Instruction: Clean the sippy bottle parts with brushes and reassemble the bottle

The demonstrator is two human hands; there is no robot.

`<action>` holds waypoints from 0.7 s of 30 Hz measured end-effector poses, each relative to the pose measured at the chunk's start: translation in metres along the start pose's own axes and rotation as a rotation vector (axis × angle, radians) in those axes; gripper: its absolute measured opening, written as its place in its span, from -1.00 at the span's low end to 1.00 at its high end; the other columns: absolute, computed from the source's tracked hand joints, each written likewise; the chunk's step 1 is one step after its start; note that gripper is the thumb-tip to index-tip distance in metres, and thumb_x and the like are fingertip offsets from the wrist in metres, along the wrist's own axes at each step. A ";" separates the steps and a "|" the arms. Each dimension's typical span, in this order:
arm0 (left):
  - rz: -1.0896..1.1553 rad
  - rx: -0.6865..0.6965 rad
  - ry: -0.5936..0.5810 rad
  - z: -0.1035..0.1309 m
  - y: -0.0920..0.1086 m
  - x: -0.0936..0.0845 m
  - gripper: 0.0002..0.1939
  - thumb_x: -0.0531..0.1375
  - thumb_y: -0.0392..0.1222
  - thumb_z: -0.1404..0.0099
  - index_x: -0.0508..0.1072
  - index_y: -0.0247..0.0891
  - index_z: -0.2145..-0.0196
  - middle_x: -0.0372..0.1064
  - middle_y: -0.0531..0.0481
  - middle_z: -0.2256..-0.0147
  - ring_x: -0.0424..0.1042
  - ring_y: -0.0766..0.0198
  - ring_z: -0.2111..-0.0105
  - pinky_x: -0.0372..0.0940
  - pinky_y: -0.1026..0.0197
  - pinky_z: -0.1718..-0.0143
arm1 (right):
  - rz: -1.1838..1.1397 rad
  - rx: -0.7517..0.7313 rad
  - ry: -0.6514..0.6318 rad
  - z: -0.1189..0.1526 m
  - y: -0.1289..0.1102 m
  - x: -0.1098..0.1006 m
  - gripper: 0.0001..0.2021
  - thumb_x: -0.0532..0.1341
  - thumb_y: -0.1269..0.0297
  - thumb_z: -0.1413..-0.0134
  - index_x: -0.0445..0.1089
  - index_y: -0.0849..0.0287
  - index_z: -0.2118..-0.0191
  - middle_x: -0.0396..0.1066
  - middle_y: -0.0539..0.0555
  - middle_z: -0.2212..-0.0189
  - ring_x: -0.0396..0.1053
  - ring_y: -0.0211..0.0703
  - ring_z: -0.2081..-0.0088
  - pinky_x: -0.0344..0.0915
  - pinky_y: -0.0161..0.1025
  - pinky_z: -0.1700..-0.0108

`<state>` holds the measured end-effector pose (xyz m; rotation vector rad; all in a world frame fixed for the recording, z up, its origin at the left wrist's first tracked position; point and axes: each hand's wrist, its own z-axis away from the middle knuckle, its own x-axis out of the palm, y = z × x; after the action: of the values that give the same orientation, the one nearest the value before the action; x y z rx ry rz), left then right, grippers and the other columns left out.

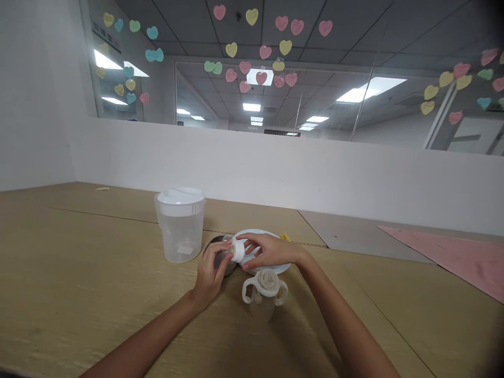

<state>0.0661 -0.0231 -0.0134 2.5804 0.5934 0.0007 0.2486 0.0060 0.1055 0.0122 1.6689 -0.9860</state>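
Observation:
My left hand [212,268] is closed around a small clear bottle [227,252], which lies tilted on its side with its white cap [238,251] towards the right. At that cap, the curved fingers and thumb of my right hand [270,251] reach round its edge. Below my right hand stands a clear sippy cup [263,307] with two white handles and a white lid. Behind the hands lies a light-blue oval plate [280,269], partly covered. A dark round dish [212,241] shows under the bottle, mostly hidden by my left hand.
A clear plastic pitcher [181,231] with a white lid stands to the left. Something yellow [285,237] pokes out behind my right wrist. A pink sheet [464,257] lies at the far right. Behind the table [98,294] rises a white wall [236,163] with windows above.

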 end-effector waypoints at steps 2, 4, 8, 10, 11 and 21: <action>0.000 0.062 -0.015 0.000 0.004 0.001 -0.86 0.07 -0.28 -0.27 0.27 -0.22 0.18 0.32 -0.08 0.18 0.34 0.21 0.11 0.28 0.14 0.13 | -0.027 -0.054 -0.002 -0.005 0.000 0.005 -0.30 0.29 -0.01 0.20 0.12 0.01 -0.11 0.28 0.04 0.10 0.25 -0.16 0.11 0.23 -0.27 0.15; -0.023 0.115 -0.016 -0.001 0.008 0.000 -0.86 0.07 -0.29 -0.27 0.27 -0.22 0.19 0.32 -0.07 0.19 0.34 0.21 0.13 0.28 0.15 0.14 | -0.037 -0.078 0.008 -0.008 -0.001 0.008 -0.40 0.27 0.00 0.16 0.19 0.03 -0.05 0.30 0.02 0.16 0.26 -0.18 0.16 0.22 -0.28 0.18; -0.154 0.161 -0.026 -0.004 0.010 -0.003 -0.89 0.10 -0.25 -0.25 0.30 -0.21 0.23 0.26 -0.07 0.18 0.30 0.20 0.13 0.24 0.11 0.11 | -0.050 -0.044 0.013 -0.009 0.001 0.007 -0.43 0.30 0.02 0.23 0.27 0.11 0.03 0.32 0.01 0.25 0.27 -0.19 0.23 0.22 -0.30 0.23; -0.201 0.151 -0.049 -0.005 0.008 -0.004 -0.90 0.10 -0.24 -0.25 0.31 -0.21 0.24 0.23 -0.07 0.18 0.28 0.20 0.13 0.23 0.10 0.10 | -0.041 -0.038 0.018 -0.007 0.003 0.003 -0.43 0.33 0.04 0.27 0.29 0.13 0.06 0.32 0.01 0.26 0.27 -0.19 0.23 0.22 -0.30 0.22; -0.214 0.141 -0.065 -0.005 0.007 -0.005 -0.91 0.10 -0.23 -0.25 0.31 -0.21 0.25 0.22 -0.07 0.18 0.27 0.20 0.13 0.22 0.11 0.10 | -0.035 -0.044 0.019 -0.006 0.004 0.001 -0.46 0.33 0.06 0.28 0.30 0.13 0.09 0.32 0.00 0.26 0.26 -0.19 0.23 0.21 -0.30 0.21; -0.163 0.150 -0.138 -0.006 0.000 -0.009 -0.95 0.08 -0.28 -0.27 0.30 -0.22 0.28 0.29 -0.04 0.28 0.30 0.23 0.21 0.24 0.18 0.19 | -0.060 -0.122 0.074 -0.005 0.005 -0.001 -0.49 0.34 0.18 0.30 0.35 0.15 0.10 0.36 0.02 0.24 0.29 -0.15 0.20 0.21 -0.26 0.15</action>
<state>0.0579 -0.0243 -0.0073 2.6398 0.7761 -0.2843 0.2475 0.0124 0.1040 -0.0833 1.8043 -0.9366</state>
